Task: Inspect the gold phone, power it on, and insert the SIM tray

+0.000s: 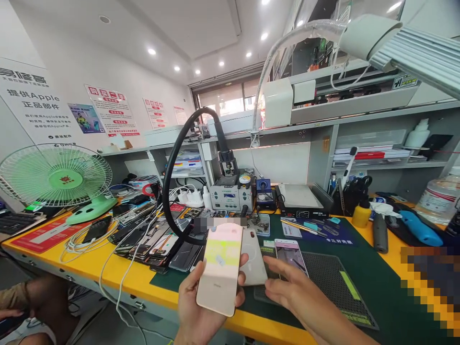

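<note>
My left hand (204, 297) grips a gold iPhone (217, 292) by its long edges, tilted up with its back toward me. Bright pink and yellow patches show on the upper back. Behind it a white phone (254, 261) lies partly hidden, a ring visible on its back. My right hand (291, 285) is open, fingers stretched toward the white phone's edge; I cannot tell if it touches. Just beyond those fingers lies another white-framed phone (289, 251) with its screen lit, on a dark ridged mat (323, 273).
Stacked phones and screens (154, 239) and loose white cables (86, 239) cover the left of the yellow bench. A hot-air station (230, 194) with a looping black hose (167, 177) stands behind. A green fan (64, 179) is far left; another person's leg (39, 302) shows below.
</note>
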`<action>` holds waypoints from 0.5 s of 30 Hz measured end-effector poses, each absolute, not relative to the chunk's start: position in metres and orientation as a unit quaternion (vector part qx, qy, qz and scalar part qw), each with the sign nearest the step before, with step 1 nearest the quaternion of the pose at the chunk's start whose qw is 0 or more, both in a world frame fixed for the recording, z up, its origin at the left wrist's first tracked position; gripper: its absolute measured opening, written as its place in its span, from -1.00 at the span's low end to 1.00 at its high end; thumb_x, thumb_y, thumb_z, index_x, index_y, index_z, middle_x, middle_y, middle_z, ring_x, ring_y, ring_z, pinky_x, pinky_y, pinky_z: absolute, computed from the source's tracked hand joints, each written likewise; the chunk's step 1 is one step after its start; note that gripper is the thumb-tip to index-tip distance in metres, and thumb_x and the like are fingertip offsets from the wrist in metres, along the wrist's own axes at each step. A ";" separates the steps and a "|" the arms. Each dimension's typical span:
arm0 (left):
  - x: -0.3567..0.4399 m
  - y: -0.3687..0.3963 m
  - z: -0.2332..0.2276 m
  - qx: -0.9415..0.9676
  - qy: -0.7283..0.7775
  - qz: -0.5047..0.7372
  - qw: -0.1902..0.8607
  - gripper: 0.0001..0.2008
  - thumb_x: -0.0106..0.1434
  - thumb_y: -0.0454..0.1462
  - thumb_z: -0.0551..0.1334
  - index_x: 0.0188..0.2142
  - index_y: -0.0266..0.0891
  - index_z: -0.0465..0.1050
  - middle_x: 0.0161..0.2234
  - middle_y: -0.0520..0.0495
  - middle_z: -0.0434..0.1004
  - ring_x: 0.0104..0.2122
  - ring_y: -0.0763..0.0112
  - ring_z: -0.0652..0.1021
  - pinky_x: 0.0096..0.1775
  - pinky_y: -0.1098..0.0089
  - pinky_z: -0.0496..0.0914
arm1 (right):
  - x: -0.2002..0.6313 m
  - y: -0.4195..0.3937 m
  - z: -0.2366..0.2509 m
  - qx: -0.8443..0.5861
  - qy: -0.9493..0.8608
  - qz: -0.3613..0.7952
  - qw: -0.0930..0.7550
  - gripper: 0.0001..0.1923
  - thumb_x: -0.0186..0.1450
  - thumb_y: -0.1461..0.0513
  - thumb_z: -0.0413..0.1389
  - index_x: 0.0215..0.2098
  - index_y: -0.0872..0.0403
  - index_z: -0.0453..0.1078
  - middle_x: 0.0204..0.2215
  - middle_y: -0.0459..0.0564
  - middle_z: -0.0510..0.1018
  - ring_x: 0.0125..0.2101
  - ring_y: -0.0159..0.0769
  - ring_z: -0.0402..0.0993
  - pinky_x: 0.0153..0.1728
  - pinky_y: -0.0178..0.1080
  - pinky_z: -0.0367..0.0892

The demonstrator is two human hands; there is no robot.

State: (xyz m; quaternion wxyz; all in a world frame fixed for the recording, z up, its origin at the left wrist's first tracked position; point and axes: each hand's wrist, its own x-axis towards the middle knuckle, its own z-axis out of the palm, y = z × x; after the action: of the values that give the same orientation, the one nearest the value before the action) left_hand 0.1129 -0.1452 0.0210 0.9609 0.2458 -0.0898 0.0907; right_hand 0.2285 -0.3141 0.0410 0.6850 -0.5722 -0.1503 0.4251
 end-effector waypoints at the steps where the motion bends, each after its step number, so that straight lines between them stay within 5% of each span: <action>1: 0.113 -0.147 0.022 0.244 -0.085 0.090 0.962 -0.47 0.37 0.02 0.12 0.13 -0.27 0.50 0.09 -0.40 0.45 -0.15 0.07 0.50 -0.26 0.27 0.38 | 0.229 -0.318 0.040 -0.580 -0.143 0.417 0.685 -0.20 -0.03 0.14 0.29 0.19 0.11 0.33 0.13 0.10 0.46 0.19 0.03 0.33 0.21 -0.09 0.27; 4: 0.113 -0.152 0.025 0.232 -0.062 0.084 0.967 -0.36 0.39 0.11 0.04 0.14 -0.34 0.49 0.08 -0.44 0.44 -0.14 0.04 0.49 -0.24 0.26 0.38 | 0.232 -0.328 0.034 -0.601 -0.140 0.392 0.683 -0.24 -0.01 0.09 0.33 0.14 0.12 0.38 0.16 0.13 0.44 0.26 0.04 0.23 0.18 -0.10 0.29; 7: 0.114 -0.159 0.029 0.225 -0.056 0.083 0.969 -0.35 0.41 0.10 -0.02 0.15 -0.34 0.49 0.06 -0.44 0.45 -0.15 0.03 0.49 -0.24 0.25 0.37 | 0.236 -0.336 0.031 -0.621 -0.161 0.391 0.660 -0.31 0.06 -0.03 0.36 0.08 0.10 0.44 0.07 0.12 0.51 0.17 -0.02 0.35 0.14 -0.14 0.34; 11: 0.119 -0.165 0.031 0.225 -0.050 0.092 0.969 -0.41 0.44 0.01 -0.06 0.14 -0.33 0.49 0.02 -0.44 0.47 -0.16 0.00 0.50 -0.26 0.23 0.37 | 0.238 -0.345 0.041 -0.635 -0.215 0.371 0.642 -0.40 0.16 -0.21 0.28 -0.19 0.13 0.51 -0.26 0.10 0.57 -0.19 -0.11 0.53 -0.28 -0.22 0.51; 15: 0.125 -0.169 0.034 0.222 -0.038 0.091 0.970 -0.42 0.43 -0.01 -0.05 0.17 -0.35 0.46 0.03 -0.46 0.46 -0.17 -0.01 0.51 -0.27 0.22 0.37 | 0.244 -0.355 0.056 -0.666 -0.227 0.340 0.624 -0.41 0.20 -0.26 0.22 -0.40 0.11 0.41 -0.51 -0.04 0.49 -0.48 -0.29 0.47 -0.56 -0.36 0.32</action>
State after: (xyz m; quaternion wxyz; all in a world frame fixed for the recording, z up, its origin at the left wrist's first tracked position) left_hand 0.1248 -0.1690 0.0338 0.9700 0.2221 -0.0379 0.0908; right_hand 0.2443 -0.3551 0.0557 0.6243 -0.6658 -0.2273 0.3396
